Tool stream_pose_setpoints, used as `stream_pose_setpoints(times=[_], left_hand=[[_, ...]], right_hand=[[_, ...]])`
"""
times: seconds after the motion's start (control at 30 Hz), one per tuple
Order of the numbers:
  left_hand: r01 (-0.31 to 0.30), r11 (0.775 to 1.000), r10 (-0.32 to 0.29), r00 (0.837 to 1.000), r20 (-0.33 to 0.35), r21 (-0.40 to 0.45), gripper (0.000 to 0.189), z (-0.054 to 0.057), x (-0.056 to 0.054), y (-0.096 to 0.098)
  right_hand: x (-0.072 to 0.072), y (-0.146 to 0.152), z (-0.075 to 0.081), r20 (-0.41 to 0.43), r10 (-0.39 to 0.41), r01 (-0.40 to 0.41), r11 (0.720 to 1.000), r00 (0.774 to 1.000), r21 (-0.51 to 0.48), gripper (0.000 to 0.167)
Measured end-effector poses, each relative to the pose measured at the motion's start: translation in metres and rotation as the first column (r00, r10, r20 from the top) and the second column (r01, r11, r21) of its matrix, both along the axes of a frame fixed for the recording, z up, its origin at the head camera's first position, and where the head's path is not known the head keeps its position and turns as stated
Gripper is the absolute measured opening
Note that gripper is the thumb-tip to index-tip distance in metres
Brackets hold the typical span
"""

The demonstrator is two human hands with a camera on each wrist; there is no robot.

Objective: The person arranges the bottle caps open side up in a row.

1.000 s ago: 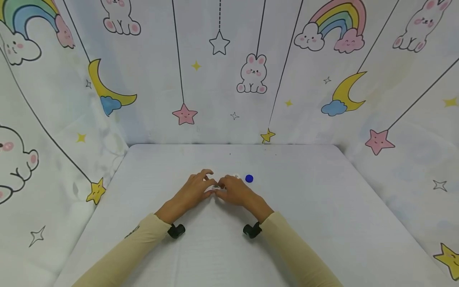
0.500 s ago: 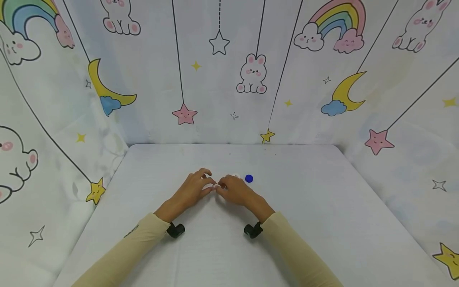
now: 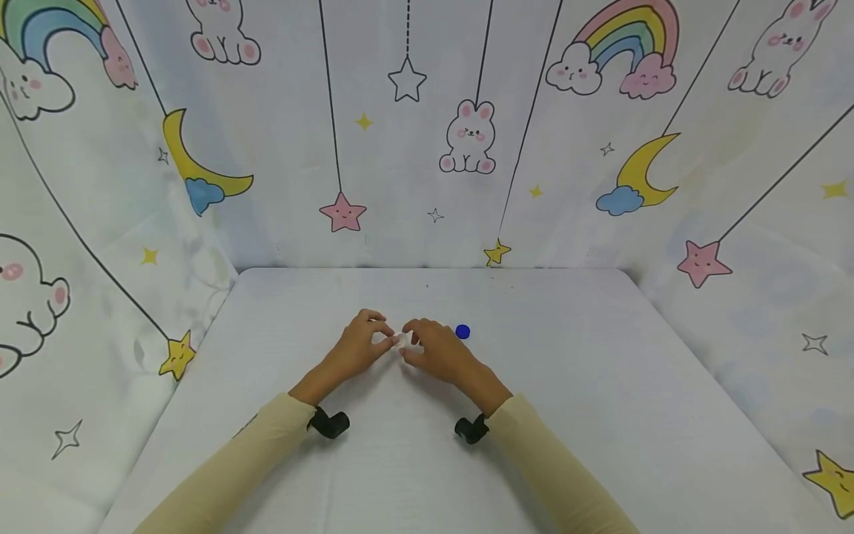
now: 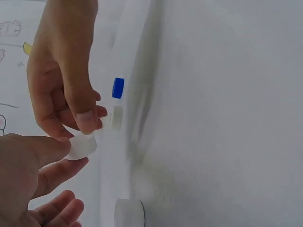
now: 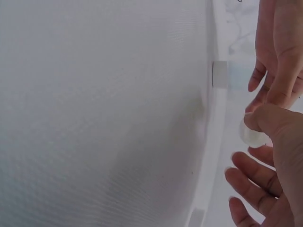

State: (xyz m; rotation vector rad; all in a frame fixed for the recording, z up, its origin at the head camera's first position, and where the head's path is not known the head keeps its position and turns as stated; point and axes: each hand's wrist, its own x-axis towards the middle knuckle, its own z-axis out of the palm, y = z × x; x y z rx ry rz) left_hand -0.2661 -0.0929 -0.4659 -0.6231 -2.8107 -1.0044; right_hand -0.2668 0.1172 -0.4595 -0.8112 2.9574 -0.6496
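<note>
So the head view only gives you a pale blob between the left hand point(image 3: 359, 345) and right hand point(image 3: 440, 352), held up in front of the person. The left wrist view is way better: it's a small white cylinder point(image 4: 82, 146), and the left grip has it pinched between thumb and index finger. The right thumb and index finger are right at it too, but I honestly can't tell whether that grip is grasping it or just hovering at the edge.

Also from the left wrist: a pale disc point(image 4: 117, 117) near the blue disc point(image 4: 118, 88) on the table point(image 3: 567, 445). From the head you do get the blue one, just beyond the right hand, but the pale one is hard to pick out. Same view also has a white rounded object point(image 4: 129, 213) cut off at the bottom.

As for looks, the cylinder is short, plain and smooth-sided, tilted in the fingers. From the right wrist you mostly see a rounded, whitish edge, partly covered by the right thumb.
</note>
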Motion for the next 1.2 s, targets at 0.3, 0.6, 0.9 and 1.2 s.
stream_pose_setpoints(times=[0.3, 0.6, 0.9, 1.2], left_hand=[[-0.042, 0.998, 0.032, 0.978, 0.207, 0.044, 0.03, 0.0033, -0.0014, -0.0035], [-0.038, 0.999, 0.03, 0.979, 0.2, 0.036, 0.026, 0.0016, 0.0015, -0.0017], [-0.073, 0.997, 0.067, 0.973, 0.219, 0.022, 0.031, 0.0047, 0.0029, 0.0004], [-0.015, 1.0, 0.013, 0.989, 0.15, 0.009, 0.024, -0.0017, 0.0029, 0.002]], right_hand=[[0.001, -0.0017, -0.0034, -0.052, 0.01, -0.009, 1.0, 0.999, 0.02, 0.038], [0.0025, -0.001, -0.0038, -0.121, 0.065, -0.061, 0.997, 0.99, 0.041, 0.032], [0.0018, -0.0009, -0.0071, -0.127, 0.064, -0.06, 0.997, 0.99, 0.037, 0.037], [0.001, 0.0009, -0.007, -0.1, 0.05, -0.048, 0.999, 0.994, 0.023, 0.034]])
